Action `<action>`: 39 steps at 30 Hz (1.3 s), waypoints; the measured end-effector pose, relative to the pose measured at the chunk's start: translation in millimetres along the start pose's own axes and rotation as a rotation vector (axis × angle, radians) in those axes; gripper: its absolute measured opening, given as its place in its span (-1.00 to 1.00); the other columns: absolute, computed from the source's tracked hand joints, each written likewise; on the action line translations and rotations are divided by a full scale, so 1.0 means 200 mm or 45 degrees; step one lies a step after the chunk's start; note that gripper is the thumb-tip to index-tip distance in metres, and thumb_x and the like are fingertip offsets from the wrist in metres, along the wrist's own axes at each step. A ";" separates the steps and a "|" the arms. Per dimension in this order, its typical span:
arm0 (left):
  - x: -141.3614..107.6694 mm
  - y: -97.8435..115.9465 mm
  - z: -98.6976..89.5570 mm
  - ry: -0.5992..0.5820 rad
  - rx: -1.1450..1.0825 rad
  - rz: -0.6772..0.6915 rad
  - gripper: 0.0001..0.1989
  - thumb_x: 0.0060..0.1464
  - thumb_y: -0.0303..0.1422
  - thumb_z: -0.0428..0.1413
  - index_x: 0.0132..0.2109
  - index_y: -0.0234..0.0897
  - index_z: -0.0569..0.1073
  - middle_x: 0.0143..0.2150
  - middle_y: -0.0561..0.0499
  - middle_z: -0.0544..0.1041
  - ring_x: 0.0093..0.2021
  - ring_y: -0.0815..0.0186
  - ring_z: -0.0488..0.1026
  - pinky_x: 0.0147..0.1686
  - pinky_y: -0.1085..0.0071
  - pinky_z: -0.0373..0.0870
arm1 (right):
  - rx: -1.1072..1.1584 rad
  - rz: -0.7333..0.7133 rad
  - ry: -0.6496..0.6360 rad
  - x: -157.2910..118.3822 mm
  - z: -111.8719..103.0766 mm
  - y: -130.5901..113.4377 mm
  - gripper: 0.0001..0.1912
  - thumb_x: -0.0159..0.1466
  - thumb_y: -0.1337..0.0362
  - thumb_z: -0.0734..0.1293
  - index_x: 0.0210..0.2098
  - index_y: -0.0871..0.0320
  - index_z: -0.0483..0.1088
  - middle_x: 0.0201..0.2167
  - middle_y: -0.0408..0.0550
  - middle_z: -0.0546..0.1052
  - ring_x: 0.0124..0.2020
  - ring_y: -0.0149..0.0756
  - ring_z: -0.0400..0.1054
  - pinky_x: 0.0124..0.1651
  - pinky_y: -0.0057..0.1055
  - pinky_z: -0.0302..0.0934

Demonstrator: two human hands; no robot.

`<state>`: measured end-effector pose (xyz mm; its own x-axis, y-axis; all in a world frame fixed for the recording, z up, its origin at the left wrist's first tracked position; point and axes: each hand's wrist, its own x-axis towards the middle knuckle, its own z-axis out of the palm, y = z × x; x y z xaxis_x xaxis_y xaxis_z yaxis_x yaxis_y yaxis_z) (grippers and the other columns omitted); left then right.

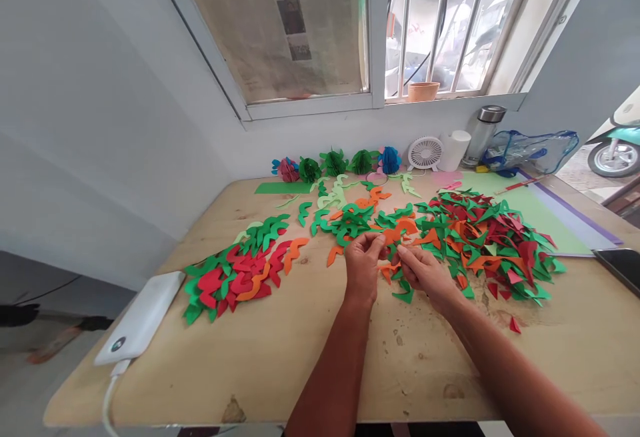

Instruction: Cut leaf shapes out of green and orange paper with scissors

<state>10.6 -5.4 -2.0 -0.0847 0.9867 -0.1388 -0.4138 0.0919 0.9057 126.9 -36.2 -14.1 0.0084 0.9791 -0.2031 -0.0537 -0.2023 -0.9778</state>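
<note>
Both hands meet over the middle of the wooden table. My left hand (364, 260) is closed, its thumb and finger pinched at an orange paper piece (404, 226). Close beside it on the right, my right hand (420, 267) is also pinched; what sits between its fingertips is too small to make out. Green cut paper pieces (350, 221) lie just beyond the hands. To the right spreads a large heap of green, red and orange scraps (485, 237). Curved red pieces (243, 277) and green ones lie in a pile at the left.
A white power bank (143, 317) with a cable lies on the table's (200, 370) left side. Along the wall stand paper honeycomb figures (334, 162), a small fan (425, 153) and a glass bottle (484, 135). A phone (620, 265) rests at the right edge.
</note>
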 end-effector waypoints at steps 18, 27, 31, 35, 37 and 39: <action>-0.04 -0.05 0.03 -0.202 0.100 -0.181 -0.80 -0.27 -0.32 0.30 -0.53 -0.34 0.47 -0.58 0.10 0.40 -0.56 0.47 0.30 -0.52 0.52 0.23 | 0.237 -0.199 0.429 0.03 -0.03 0.02 -0.57 -0.01 -0.07 0.45 -0.46 0.15 0.32 -0.67 -0.33 0.04 -0.63 -0.50 -0.17 -0.60 -0.46 -0.27; -0.01 -0.07 0.01 -0.109 0.081 -0.050 -0.80 -0.22 -0.29 0.28 -0.49 -0.33 0.46 -0.54 0.07 0.43 -0.53 0.45 0.33 -0.46 0.49 0.28 | 0.293 -0.170 0.292 0.00 -0.01 -0.02 -0.52 0.06 -0.17 0.38 -0.48 0.14 0.30 -0.69 -0.31 0.09 -0.65 -0.49 -0.11 -0.63 -0.48 -0.25; 0.00 -0.09 0.01 -0.039 -0.021 0.005 -0.79 -0.21 -0.30 0.28 -0.46 -0.31 0.44 -0.51 0.08 0.44 -0.51 0.45 0.35 -0.40 0.46 0.32 | 0.228 -0.145 0.173 -0.01 0.01 0.00 -0.46 0.12 -0.24 0.29 -0.51 0.16 0.31 -0.71 -0.28 0.14 -0.68 -0.49 -0.09 -0.66 -0.48 -0.24; -0.01 -0.08 0.01 0.002 -0.017 0.051 -0.79 -0.19 -0.29 0.27 -0.45 -0.31 0.43 -0.51 0.09 0.43 -0.52 0.45 0.35 -0.40 0.45 0.33 | 0.168 -0.122 0.093 -0.01 0.03 0.01 -0.45 0.13 -0.24 0.28 -0.54 0.16 0.30 -0.73 -0.29 0.10 -0.70 -0.51 -0.11 -0.68 -0.49 -0.24; -0.01 -0.08 0.02 0.012 0.022 0.078 -0.80 -0.16 -0.29 0.26 -0.45 -0.31 0.43 -0.52 0.09 0.43 -0.52 0.44 0.35 -0.40 0.45 0.34 | 0.180 -0.115 0.088 -0.02 0.04 0.01 -0.45 0.12 -0.24 0.28 -0.57 0.15 0.27 -0.73 -0.30 0.10 -0.71 -0.52 -0.12 -0.68 -0.50 -0.24; -0.02 -0.08 0.03 0.019 0.060 0.096 -0.80 -0.15 -0.28 0.26 -0.46 -0.32 0.44 -0.52 0.08 0.43 -0.52 0.44 0.36 -0.40 0.45 0.34 | 0.199 -0.106 0.084 -0.02 0.04 0.01 -0.44 0.11 -0.25 0.29 -0.60 0.14 0.23 -0.73 -0.30 0.09 -0.71 -0.53 -0.13 -0.69 -0.51 -0.24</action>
<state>22.2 -10.6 -13.4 -0.1275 0.9890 -0.0750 -0.3627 0.0239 0.9316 118.5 -39.8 -15.0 0.0846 0.9879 -0.1300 -0.2048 -0.1105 -0.9725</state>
